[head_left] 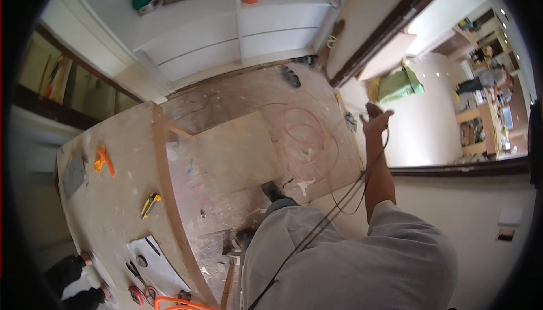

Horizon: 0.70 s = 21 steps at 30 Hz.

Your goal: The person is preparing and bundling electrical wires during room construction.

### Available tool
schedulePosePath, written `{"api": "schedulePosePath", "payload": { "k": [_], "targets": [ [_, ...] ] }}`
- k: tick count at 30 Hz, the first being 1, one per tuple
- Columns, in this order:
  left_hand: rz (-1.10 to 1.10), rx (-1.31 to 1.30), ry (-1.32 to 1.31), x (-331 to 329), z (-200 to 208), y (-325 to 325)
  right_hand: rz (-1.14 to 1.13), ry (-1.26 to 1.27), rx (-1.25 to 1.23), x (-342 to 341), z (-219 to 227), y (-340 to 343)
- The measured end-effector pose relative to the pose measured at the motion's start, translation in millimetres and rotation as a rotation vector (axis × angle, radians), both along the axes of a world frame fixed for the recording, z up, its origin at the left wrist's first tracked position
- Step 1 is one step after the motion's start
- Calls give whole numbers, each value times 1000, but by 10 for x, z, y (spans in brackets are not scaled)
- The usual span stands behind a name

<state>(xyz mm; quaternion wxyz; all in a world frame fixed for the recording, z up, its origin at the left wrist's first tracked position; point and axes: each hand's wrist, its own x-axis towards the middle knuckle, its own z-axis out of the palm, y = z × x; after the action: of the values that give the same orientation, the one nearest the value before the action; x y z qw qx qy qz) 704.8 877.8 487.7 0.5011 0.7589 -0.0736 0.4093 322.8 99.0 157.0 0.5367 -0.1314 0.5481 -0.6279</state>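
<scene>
My right arm reaches out toward the doorway on the right, in a light grey sleeve. A thin dark cable (362, 181) runs up from the lower edge, makes a loose loop beside my forearm and meets my right hand (378, 119), which appears closed on it. The fingers are small and dark here, so the exact grip is hard to make out. Beyond that hand a green sack (400, 85) stands on the pale floor. My left hand is out of view.
A wooden bench (121, 191) at left holds a yellow utility knife (150, 205), an orange tool (103, 161) and a white sheet (157, 262). Another person's dark sleeves (70, 273) reach in beside it. A board (237, 152) and a red cable (305, 129) lie on the floor.
</scene>
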Motion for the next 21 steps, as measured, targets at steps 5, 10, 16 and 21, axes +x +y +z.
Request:
{"api": "schedulePosePath", "payload": {
  "k": [5, 10, 16, 21],
  "targets": [
    [182, 71, 17, -410, 12, 208, 327, -223, -362, 1373, 1248, -796],
    [400, 124, 31, -1051, 65, 580, 433, -286, -408, 2535, 1426, -958],
    [600, 173, 34, -1797, 89, 863, 236, -674, -534, 3097, 2216, -827],
    [695, 198, 17, -2307, 48, 1226, 716, -936, -1214, 2863, 4338, -617]
  ]
}}
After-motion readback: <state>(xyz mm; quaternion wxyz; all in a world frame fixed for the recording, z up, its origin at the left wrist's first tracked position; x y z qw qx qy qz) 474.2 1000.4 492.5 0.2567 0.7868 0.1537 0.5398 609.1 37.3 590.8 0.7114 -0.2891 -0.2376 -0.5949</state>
